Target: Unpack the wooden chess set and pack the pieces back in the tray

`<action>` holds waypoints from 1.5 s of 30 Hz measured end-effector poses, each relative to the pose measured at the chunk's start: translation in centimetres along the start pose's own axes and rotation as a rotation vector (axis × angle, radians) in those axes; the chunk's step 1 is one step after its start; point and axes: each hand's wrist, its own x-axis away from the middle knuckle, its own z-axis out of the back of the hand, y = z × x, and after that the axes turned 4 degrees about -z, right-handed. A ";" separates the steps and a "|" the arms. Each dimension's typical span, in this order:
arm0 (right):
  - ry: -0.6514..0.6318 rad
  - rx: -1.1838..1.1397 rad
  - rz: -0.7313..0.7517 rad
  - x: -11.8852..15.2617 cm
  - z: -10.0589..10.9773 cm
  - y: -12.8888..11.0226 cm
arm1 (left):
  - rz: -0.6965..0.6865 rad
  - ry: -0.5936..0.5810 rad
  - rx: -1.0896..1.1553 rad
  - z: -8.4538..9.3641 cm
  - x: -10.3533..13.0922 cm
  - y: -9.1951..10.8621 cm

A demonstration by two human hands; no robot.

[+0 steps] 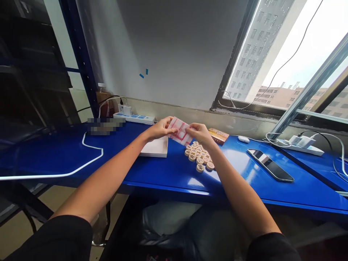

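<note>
Pinching a thin, red-lined sheet (181, 125) by its two sides, both grips are closed on it: the left hand (160, 129) has its thumb over the near face, and the right hand (201, 134) nips the right edge between thumb and fingers. The sheet looks folded and see-through (whether it is being spread or folded smaller, I cannot tell), and it hangs above the bench (165, 175), tilted. The step in hand seems to be working this sheet between the fingers; the next move calls, I judge, for a light, even hold at both edges, and for care that its lower corner does not brush what lies below

Just below and to the near right sits a close cluster of round pieces (199, 160) marked with characters, partly hidden by the right forearm. To the left of them, under the left wrist in this view, rests a shallow white box (154, 149). Beyond the right hand, toward the wall, lies an orange box (219, 136), with a small white case (243, 139) farther right. Nearer on that side is a dark phone (270, 165), face up, well apart from the sheet
</note>
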 end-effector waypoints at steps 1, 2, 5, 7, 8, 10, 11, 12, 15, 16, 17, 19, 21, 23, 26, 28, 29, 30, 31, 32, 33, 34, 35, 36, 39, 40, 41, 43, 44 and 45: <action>0.026 -0.028 0.011 -0.2 0.2 0.1 | 0.003 -0.004 0.007 0.1 0.0 -0.2; 0.043 -0.053 0.019 -0.3 0.4 0.2 | 0.006 -0.006 -0.001 0.1 -0.1 -0.3; 0.018 -0.094 0.014 -0.5 0.9 0.3 | 0.018 0.006 -0.029 0.3 -0.1 -0.8; -0.040 -0.095 -0.005 -0.5 0.9 0.3 | 0.026 0.029 -0.042 0.5 -0.1 -0.9; -0.066 -0.090 -0.014 -0.5 0.9 0.3 | 0.030 0.040 -0.047 0.5 -0.1 -0.8; -0.103 -0.073 -0.024 -0.3 0.7 0.2 | 0.036 0.051 -0.054 0.5 0.0 -0.7; -0.117 -0.064 -0.028 -0.2 0.7 0.1 | 0.036 0.053 -0.056 0.4 0.0 -0.6; -0.129 -0.055 -0.031 -0.1 0.6 0.0 | 0.034 0.054 -0.058 0.4 0.0 -0.5; -0.164 -0.039 -0.038 0.2 0.6 -0.2 | 0.018 0.072 -0.065 0.2 0.0 -0.2; -0.176 -0.036 -0.040 0.3 0.6 -0.3 | 0.010 0.086 -0.068 0.1 0.0 -0.2; -0.192 -0.035 -0.044 0.3 0.6 -0.4 | 0.001 0.105 -0.070 0.1 0.0 -0.1; -0.235 -0.046 -0.055 0.4 0.6 -0.6 | -0.018 0.151 -0.072 0.0 0.0 0.0; -0.281 -0.072 -0.061 0.5 0.6 -0.7 | -0.033 0.186 -0.068 0.0 -0.1 0.1; -0.308 -0.086 -0.064 0.5 0.6 -0.9 | -0.035 0.191 -0.061 0.1 0.0 0.3; -0.300 -0.050 -0.069 0.7 0.6 -1.0 | -0.015 0.170 -0.055 0.1 0.0 0.5; -0.257 -0.016 -0.073 0.7 0.7 -1.0 | -0.005 0.166 -0.054 0.2 0.1 0.6; -0.233 -0.007 -0.073 0.7 0.7 -0.9 | -0.003 0.164 -0.054 0.2 0.1 0.6; -0.213 -0.004 -0.074 0.6 0.7 -0.8 | -0.002 0.161 -0.054 0.2 0.1 0.6; -0.196 -0.008 -0.073 0.5 0.7 -0.7 | -0.003 0.156 -0.055 0.3 0.1 0.6; -0.183 -0.017 -0.070 0.4 0.8 -0.6 | -0.004 0.148 -0.056 0.3 0.1 0.6; -0.171 -0.027 -0.066 0.3 0.8 -0.5 | -0.004 0.139 -0.059 0.3 0.1 0.5; -0.159 -0.038 -0.062 0.2 0.8 -0.4 | 0.000 0.130 -0.063 0.4 0.1 0.5; -0.148 -0.050 -0.058 0.1 0.8 -0.3 | 0.006 0.123 -0.068 0.4 0.1 0.4; -0.137 -0.062 -0.055 0.1 0.9 -0.2 | 0.015 0.120 -0.075 0.4 0.1 0.4; -0.104 -0.081 -0.051 0.0 0.9 -0.2 | 0.040 0.134 -0.100 0.3 0.0 0.1; -0.094 -0.080 -0.050 0.0 0.9 -0.2 | 0.042 0.142 -0.108 0.3 0.0 0.1; -0.088 -0.078 -0.049 0.0 0.9 -0.2 | 0.040 0.151 -0.115 0.2 0.0 0.0; -0.081 -0.072 -0.050 0.1 0.9 -0.4 | 0.031 0.169 -0.123 0.1 0.0 0.0; -0.078 -0.068 -0.052 0.1 0.8 -0.4 | 0.024 0.179 -0.124 0.1 0.0 0.0; -0.075 -0.065 -0.055 0.2 0.8 -0.5 | 0.018 0.189 -0.126 0.1 0.0 0.1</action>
